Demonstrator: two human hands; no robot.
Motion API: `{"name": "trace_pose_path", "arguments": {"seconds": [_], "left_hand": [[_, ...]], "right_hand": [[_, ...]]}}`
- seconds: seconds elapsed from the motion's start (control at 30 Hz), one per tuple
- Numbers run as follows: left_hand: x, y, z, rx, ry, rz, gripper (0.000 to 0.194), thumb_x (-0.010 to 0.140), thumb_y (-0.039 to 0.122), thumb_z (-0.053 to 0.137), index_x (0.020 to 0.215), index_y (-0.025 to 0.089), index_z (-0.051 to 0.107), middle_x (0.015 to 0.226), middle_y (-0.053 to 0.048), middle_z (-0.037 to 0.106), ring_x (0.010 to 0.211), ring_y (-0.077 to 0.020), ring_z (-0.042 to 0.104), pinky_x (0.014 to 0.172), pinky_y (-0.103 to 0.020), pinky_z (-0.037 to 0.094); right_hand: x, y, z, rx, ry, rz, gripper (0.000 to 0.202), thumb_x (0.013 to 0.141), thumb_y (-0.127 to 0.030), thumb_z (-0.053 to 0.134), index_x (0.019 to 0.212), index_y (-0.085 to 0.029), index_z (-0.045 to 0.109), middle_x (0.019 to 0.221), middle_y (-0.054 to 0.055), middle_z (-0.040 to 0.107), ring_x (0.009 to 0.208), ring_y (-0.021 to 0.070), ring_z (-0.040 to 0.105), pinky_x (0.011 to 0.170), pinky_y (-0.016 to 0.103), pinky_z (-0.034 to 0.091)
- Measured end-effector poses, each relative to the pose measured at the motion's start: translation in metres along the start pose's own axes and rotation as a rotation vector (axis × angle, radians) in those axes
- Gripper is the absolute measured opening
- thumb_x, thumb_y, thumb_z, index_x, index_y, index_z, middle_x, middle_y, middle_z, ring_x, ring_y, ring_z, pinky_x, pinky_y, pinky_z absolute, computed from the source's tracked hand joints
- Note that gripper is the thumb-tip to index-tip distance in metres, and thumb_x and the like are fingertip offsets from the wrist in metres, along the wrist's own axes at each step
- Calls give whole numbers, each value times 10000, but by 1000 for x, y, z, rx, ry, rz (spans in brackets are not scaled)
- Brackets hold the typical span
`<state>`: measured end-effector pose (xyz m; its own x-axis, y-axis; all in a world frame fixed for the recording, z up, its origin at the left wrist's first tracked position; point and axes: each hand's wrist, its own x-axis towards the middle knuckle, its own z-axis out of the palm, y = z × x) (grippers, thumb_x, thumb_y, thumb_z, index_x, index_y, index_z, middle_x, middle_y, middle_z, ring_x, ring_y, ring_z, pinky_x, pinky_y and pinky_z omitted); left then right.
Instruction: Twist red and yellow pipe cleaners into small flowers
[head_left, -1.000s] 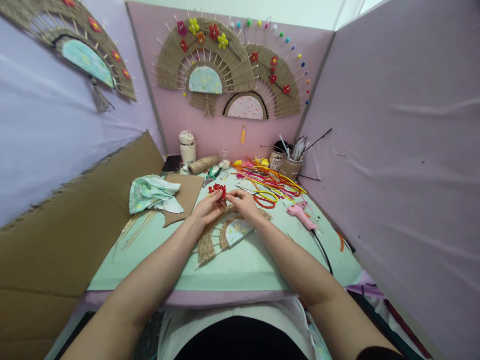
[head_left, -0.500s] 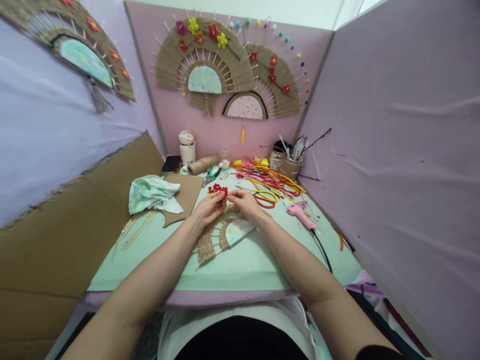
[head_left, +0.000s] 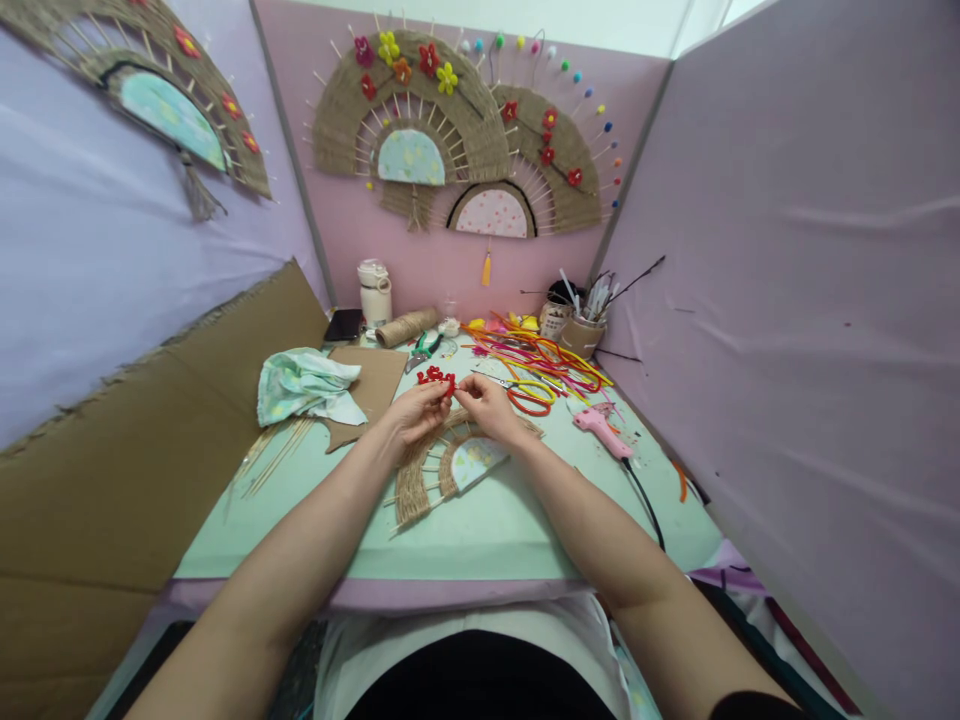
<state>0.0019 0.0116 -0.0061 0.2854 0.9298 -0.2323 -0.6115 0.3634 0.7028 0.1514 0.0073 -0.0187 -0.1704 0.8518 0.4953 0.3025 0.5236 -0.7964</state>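
Pinched in my left hand [head_left: 421,410] is a red pipe cleaner [head_left: 436,376] bent into small loops. My right hand [head_left: 484,402] is closed at the fingertips against the right end of the same red pipe cleaner; the exact contact point is too small to make out. Below both hands lies a twine-woven fan [head_left: 412,490] with a pale floral half-round centre [head_left: 474,460]; my hands and wrists hide part of its upper edge. Scissors [head_left: 531,396] with yellow and red handles rest just right of my right hand.
A pink glue gun [head_left: 602,430] with a black cord lies at the right. Behind are loose coloured pipe cleaners [head_left: 555,360], pliers [head_left: 424,350], a twine roll [head_left: 406,327] and a bottle [head_left: 374,295]. Crumpled floral cloth [head_left: 304,385], cardboard [head_left: 382,375] and thin sticks [head_left: 279,455] lie left.
Both hands stay almost in place on the red pipe cleaner, with only slight finger movement. The whole view shifts very little.
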Motion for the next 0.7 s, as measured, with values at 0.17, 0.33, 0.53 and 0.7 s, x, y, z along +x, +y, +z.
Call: {"name": "trace_pose_path", "arguments": {"seconds": [0.17,0.33,0.53,0.7], "left_hand": [[-3,0,6,-146,56,-171,146,817,26,506,722,83,601,619,-42,600,520,-56,564,485,-119,478],[-1,-2,6,-147,64,-175,136,810,42,524,718,97,608,628,-35,607,514,-48,549,486,-117,475],[4,-6,0,148,111,212,154,594,147,759,674,106,633,594,-1,589,501,-44,506,478,-141,430],[5,-11,1,307,159,395,318,473,312,814,658,102,663,667,-19,615,586,-66,527,579,-192,433]], "right_hand": [[-5,-5,0,-437,94,-274,100,800,-197,511,700,-193,509,741,39,559,788,183,470,766,324,373],[-6,-3,2,-400,112,-268,113,819,-206,480,710,-196,510,751,41,562,804,185,473,763,323,385],[-3,4,4,-99,114,-15,145,747,-264,547,867,-186,569,874,24,617,788,150,524,711,279,413],[-3,-3,5,-16,110,56,186,747,-348,565,789,-171,603,762,11,626,689,129,526,647,258,405]]}}
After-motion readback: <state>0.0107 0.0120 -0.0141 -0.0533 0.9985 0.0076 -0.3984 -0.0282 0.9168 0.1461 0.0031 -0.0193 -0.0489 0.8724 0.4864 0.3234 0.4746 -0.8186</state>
